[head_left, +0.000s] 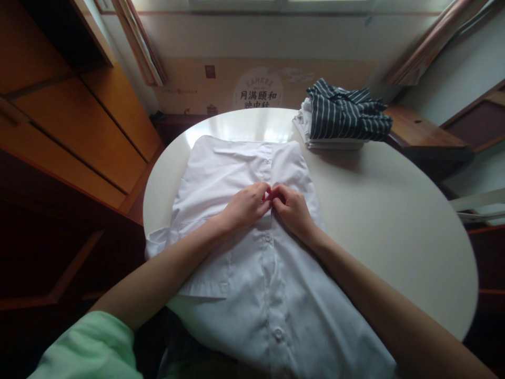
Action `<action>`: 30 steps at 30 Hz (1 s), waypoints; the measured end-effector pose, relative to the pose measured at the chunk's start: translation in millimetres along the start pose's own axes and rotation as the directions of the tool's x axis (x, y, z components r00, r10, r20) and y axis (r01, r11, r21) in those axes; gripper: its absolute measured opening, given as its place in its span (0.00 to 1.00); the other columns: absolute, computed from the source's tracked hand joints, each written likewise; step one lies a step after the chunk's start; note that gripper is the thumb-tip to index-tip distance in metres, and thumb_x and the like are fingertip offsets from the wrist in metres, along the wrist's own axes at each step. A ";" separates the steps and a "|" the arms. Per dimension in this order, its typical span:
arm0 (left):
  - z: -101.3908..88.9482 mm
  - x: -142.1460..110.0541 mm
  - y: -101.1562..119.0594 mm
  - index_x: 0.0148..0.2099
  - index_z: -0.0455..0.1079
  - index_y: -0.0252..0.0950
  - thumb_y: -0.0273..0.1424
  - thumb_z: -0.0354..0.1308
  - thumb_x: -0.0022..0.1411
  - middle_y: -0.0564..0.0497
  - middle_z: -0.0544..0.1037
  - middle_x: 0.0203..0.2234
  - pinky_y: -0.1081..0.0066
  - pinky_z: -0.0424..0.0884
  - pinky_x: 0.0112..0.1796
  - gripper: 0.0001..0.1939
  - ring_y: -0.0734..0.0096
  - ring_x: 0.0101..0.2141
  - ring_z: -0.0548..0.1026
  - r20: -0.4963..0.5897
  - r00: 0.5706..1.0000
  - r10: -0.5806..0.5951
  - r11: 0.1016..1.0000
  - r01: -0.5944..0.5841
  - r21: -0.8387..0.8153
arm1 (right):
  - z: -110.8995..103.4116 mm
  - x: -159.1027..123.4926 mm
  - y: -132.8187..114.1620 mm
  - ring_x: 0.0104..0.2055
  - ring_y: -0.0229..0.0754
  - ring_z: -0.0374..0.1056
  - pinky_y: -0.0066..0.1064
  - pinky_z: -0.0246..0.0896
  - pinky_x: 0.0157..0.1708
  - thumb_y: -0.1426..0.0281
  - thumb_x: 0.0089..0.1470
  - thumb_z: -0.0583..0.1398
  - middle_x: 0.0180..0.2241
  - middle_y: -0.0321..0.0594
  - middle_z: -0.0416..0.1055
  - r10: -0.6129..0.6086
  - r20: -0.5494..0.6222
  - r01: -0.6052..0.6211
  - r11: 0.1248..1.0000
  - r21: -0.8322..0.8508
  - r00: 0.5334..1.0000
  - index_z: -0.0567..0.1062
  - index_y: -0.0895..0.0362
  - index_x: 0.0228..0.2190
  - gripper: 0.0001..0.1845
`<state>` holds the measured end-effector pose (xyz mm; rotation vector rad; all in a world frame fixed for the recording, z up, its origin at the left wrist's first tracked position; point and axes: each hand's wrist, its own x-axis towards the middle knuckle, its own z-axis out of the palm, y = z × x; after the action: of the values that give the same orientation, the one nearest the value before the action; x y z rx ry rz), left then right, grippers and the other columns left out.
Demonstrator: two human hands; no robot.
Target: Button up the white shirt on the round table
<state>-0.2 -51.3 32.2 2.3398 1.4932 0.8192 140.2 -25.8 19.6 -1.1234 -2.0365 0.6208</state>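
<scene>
A white button-up shirt [221,173] lies spread on the round table, its lower part hanging over the near edge. Along its middle runs the button strip, with buttons showing above and below my hands. My left hand [251,202] and my right hand [290,206] meet at this strip, fingertips pinched together on the cloth edge. The fingers of both are closed. Whatever button lies between the fingertips is mostly hidden by them. A chest pocket [209,263] shows left of the strip, below my left forearm.
On the far right of the white table [394,226] sits a stack of folded clothes [347,116], a dark striped one on top. Wooden cabinets [110,126] stand at left, and a brown wooden surface [426,126] is at right behind the table.
</scene>
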 end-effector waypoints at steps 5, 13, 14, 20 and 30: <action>0.0 0.5 -0.2 0.39 0.63 0.32 0.28 0.49 0.56 0.50 0.70 0.29 0.73 0.65 0.30 0.07 0.73 0.28 0.68 -0.002 1.000 0.000 1.000 0.000 -0.004 | 0.0 -0.5 -0.9 0.28 0.38 0.63 0.28 0.55 0.31 0.78 0.42 0.51 0.25 0.37 0.69 0.001 0.002 -0.001 1.000 -0.003 1.000 0.68 0.57 0.23 0.08; -0.2 -0.7 0.1 0.38 0.63 0.33 0.29 0.49 0.56 0.50 0.71 0.29 0.73 0.65 0.31 0.07 0.72 0.29 0.68 -0.001 1.000 -0.001 1.000 0.001 0.001 | -0.2 0.0 0.3 0.29 0.38 0.63 0.29 0.55 0.32 0.78 0.43 0.51 0.26 0.38 0.70 0.004 0.011 -0.004 1.000 -0.002 1.000 0.68 0.57 0.24 0.08; -0.1 -0.9 0.0 0.38 0.63 0.33 0.29 0.49 0.56 0.50 0.71 0.29 0.73 0.65 0.31 0.07 0.72 0.29 0.68 -0.001 1.000 0.000 1.000 0.000 0.003 | -0.2 0.0 0.7 0.29 0.38 0.63 0.29 0.55 0.32 0.78 0.43 0.51 0.26 0.37 0.70 0.003 0.011 -0.003 1.000 -0.001 1.000 0.68 0.57 0.24 0.08; 0.4 -0.1 -1.6 0.38 0.63 0.33 0.29 0.49 0.57 0.50 0.71 0.29 0.73 0.66 0.31 0.07 0.72 0.29 0.69 0.003 1.000 0.013 1.000 -0.013 0.012 | 0.0 -0.2 1.1 0.29 0.38 0.63 0.29 0.55 0.32 0.78 0.43 0.50 0.26 0.37 0.69 -0.003 0.005 0.003 1.000 -0.001 1.000 0.68 0.57 0.24 0.08; -1.5 -0.6 -0.5 0.39 0.63 0.33 0.29 0.47 0.58 0.50 0.70 0.30 0.71 0.66 0.32 0.08 0.72 0.29 0.69 0.031 0.999 0.010 0.999 -0.011 0.035 | -0.3 -0.5 -0.3 0.28 0.38 0.63 0.29 0.55 0.31 0.78 0.42 0.50 0.25 0.37 0.69 0.001 0.010 -0.001 1.000 -0.009 1.000 0.68 0.57 0.24 0.09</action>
<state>-1.7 -51.7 33.0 2.3758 1.4961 0.7614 140.5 -26.4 19.7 -1.1294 -2.0491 0.6192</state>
